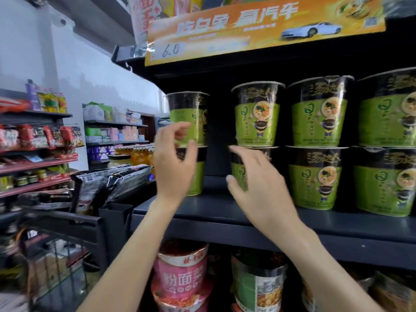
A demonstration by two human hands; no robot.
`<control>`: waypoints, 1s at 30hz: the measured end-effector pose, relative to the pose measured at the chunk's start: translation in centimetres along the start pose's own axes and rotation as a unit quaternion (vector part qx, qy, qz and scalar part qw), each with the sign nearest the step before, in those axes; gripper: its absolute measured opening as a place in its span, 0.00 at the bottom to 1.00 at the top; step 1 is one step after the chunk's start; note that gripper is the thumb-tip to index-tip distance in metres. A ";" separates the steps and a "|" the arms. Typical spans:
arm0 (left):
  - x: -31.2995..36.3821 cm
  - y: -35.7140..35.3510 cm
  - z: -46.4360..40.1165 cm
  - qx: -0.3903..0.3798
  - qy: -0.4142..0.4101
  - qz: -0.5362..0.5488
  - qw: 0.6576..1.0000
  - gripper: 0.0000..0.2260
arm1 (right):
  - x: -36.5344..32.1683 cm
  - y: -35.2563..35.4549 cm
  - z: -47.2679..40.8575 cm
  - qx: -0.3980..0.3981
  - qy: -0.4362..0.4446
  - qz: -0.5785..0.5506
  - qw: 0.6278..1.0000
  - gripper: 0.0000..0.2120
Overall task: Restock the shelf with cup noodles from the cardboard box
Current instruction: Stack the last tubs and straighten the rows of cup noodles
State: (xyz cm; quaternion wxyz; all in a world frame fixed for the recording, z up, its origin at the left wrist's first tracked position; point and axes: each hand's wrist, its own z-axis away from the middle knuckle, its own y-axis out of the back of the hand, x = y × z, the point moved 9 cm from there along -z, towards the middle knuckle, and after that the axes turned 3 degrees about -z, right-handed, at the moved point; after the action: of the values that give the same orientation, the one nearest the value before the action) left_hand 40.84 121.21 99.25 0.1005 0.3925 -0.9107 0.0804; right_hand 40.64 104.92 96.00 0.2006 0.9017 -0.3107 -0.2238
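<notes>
Both grips empty, left hand [174, 158] half-curled and right hand [254, 176] spread before two-high stacks of green cup noodles [257, 113] on the dark shelf [225, 212]; restocking seemingly far along, cardboard box unseen.

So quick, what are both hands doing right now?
Left hand: open, fingers loosely curled, holding nothing.
Right hand: open, holding nothing.

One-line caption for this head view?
Both hands, left and right, open before stacked green cup noodles on the dark shelf.
</notes>
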 end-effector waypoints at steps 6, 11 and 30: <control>-11.7 -1.4 1.0 -0.175 0.309 0.023 0.934 0.44 | 0.4 -8.1 -5.7 -0.116 -0.098 -0.092 0.984 0.41; -12.9 -3.2 2.1 -0.242 0.324 0.068 0.912 0.44 | 1.6 -12.2 -6.3 -0.167 -0.178 -0.123 0.962 0.47; -9.4 -3.1 2.2 -0.243 0.270 0.060 0.930 0.40 | 3.0 -9.9 -3.3 -0.071 -0.206 -0.090 0.972 0.49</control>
State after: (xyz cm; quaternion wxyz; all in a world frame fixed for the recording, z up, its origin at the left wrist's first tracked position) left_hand 49.13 125.22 95.03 0.4297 0.2642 -0.8627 -0.0352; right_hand 49.14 110.92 92.86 0.1747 0.8442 -0.2462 -0.4430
